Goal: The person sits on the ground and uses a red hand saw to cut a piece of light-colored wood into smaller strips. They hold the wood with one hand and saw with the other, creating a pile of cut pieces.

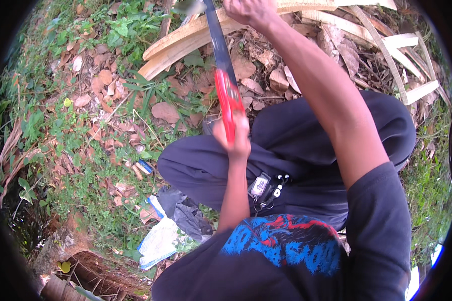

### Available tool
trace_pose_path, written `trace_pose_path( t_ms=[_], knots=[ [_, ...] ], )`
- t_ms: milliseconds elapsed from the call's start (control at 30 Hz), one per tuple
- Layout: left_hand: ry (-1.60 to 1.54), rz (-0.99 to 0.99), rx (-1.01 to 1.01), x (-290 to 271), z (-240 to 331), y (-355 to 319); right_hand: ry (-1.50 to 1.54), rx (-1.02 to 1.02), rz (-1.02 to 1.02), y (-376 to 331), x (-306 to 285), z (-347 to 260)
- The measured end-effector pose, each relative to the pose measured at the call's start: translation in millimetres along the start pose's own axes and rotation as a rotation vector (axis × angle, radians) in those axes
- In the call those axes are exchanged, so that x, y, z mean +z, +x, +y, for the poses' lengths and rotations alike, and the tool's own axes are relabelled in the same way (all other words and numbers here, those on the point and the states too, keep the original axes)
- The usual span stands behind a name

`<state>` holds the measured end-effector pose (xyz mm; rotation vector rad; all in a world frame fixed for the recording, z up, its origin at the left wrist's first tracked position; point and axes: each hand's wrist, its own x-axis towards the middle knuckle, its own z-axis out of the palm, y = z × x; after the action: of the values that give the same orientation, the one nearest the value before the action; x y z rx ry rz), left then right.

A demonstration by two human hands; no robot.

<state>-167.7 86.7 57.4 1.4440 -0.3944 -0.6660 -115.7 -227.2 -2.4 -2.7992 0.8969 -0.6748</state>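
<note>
My left hand [233,133] is closed round the red handle of a saw [221,50], slightly blurred by motion. Its long dark blade points away from me and crosses a pale, curved wooden strip [186,37]; I cannot make out the teeth. At the far edge of the view my right hand [251,11] is closed over the same strip, just right of the blade. Its fingertips are partly cut off by the picture's edge. The strip's left end lies above the leafy ground beside a second pale length of wood. A blurred greyish shape [190,6] sits left of the blade's far end.
More thin wooden strips [419,93] lie at the far right. Dry leaves [165,112] and green plants cover the ground on the left. A white-and-blue plastic wrapper [158,241] lies near my left side, by a dark crumpled bag [188,213]. My folded legs [306,130] fill the middle.
</note>
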Motion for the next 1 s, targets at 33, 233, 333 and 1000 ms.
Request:
trace_pose_path(
  t_ms=[33, 233, 333, 1000],
  knots=[
    [0.023, -0.009, 0.043, 3, 0, 3, 0.017, 0.088, -0.064, 5, 9, 2],
    [0.357, -0.010, 0.261, 4, -21, 65, -0.048, 0.000, 0.231, 7, 25, -1],
    [-0.067, -0.055, 0.030, 4, 4, 17, 0.077, 0.202, -0.174, 7, 9, 3],
    [-0.071, -0.356, 0.161, -17, 29, -38, -0.005, 0.146, 0.078, 6, 10, 15]
  ],
)
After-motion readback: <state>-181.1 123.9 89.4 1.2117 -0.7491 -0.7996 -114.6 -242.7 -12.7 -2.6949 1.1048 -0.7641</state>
